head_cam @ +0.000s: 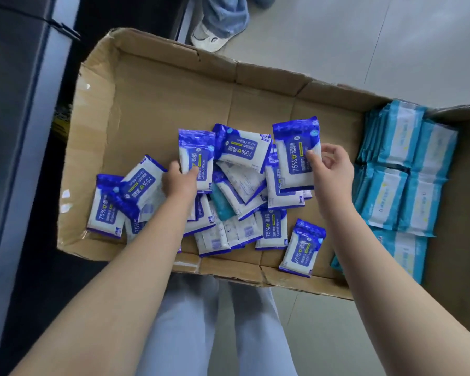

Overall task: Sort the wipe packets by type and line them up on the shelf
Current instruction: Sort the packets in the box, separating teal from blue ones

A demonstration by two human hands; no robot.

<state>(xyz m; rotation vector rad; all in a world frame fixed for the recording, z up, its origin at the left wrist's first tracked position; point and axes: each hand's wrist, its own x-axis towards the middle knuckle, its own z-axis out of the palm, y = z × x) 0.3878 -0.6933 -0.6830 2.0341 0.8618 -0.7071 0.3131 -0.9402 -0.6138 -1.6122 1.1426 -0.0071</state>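
Dark-blue alcohol wipe packets (272, 226) heaped loose at centre of cardboard box (174, 90). Left hand (179, 181) grips one packet (197, 156) upright over heap; right hand (333, 166) pinches second packet (296, 153) between thumb and fingers. Light-blue packets (407, 172) lined in rows at box's right end. Pale tiled floor (337, 36) around box; another person's shoe (209, 36) beyond far wall.

Teal pkt (221, 206) mostly buried under blue pkts (242, 153); box (174, 104) clipped rt.

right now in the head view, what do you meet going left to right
grey post, box wall, left hand on a dark-blue packet, raised packet, right hand pinching it, light-blue stacks
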